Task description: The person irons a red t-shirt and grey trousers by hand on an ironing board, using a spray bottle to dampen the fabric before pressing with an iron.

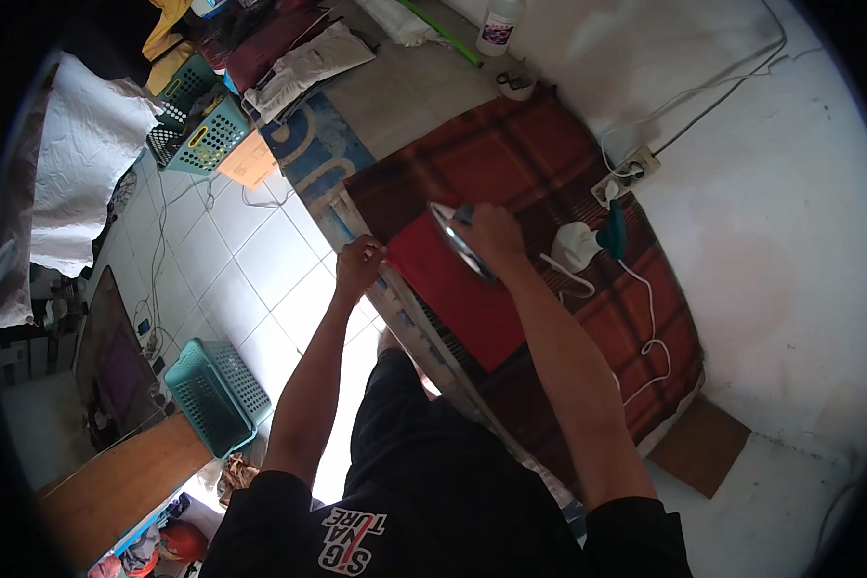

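My right hand [493, 238] grips the handle of a clothes iron [462, 246], whose shiny metal edge faces left. The iron rests over a piece of red cloth [469, 318] laid on a plaid blanket [433, 155]. At the cloth's left corner, the fingertips of my left hand [360, 264] pinch its edge. My right forearm covers part of the cloth's right side. A white container with a teal top [585, 242], perhaps a spray bottle, is to the right of the iron. Near it runs a white cord [571, 278].
A power strip [625, 177] with plugs lies by the wall. Scissors sit in a small bowl [518, 83] near a clear bottle [498, 29]. Folded garments [311, 68] are stacked at the far end. Teal plastic baskets [217, 397] and loose cables are on the tiled floor [260, 246].
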`<state>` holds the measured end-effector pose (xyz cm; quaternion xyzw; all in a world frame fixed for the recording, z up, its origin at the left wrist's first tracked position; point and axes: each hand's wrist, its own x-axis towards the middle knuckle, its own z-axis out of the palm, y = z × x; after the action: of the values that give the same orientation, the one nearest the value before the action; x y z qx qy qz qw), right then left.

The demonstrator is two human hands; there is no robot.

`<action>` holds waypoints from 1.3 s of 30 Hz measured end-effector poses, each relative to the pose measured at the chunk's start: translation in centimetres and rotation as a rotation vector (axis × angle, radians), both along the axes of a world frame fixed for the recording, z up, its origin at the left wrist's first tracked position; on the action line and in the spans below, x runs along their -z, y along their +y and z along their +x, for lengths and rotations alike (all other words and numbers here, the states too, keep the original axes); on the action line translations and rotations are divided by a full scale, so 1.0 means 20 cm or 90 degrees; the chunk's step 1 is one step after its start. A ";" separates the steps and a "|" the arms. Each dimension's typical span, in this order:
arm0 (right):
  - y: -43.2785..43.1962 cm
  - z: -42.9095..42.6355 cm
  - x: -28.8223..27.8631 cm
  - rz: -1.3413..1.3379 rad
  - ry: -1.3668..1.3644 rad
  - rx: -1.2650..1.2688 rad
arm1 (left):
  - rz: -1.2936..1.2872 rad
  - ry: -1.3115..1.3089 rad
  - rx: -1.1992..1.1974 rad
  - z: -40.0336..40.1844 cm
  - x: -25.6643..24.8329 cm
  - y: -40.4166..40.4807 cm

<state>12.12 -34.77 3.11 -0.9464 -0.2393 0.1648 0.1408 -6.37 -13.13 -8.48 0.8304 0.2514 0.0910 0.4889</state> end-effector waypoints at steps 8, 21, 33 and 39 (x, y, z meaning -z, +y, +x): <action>-0.14 -0.56 -0.01 -0.014 -0.003 -0.155 | -0.060 0.033 -0.003 0.01 -0.03 0.00; -0.82 -0.69 0.06 -0.030 -0.073 0.117 | -0.026 0.019 -0.004 0.03 -0.01 -0.01; -1.04 -0.46 0.09 -0.021 -0.093 0.176 | 0.178 -0.012 -0.075 -0.01 0.05 -0.01; -1.19 -0.49 0.17 -0.025 -0.163 0.268 | 0.409 -0.098 0.163 0.04 -0.12 -0.67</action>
<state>2.34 -58.50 -0.33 -0.9912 -0.0493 0.0147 0.1223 -5.50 -26.51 -6.14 0.9571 0.0662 0.1660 0.2279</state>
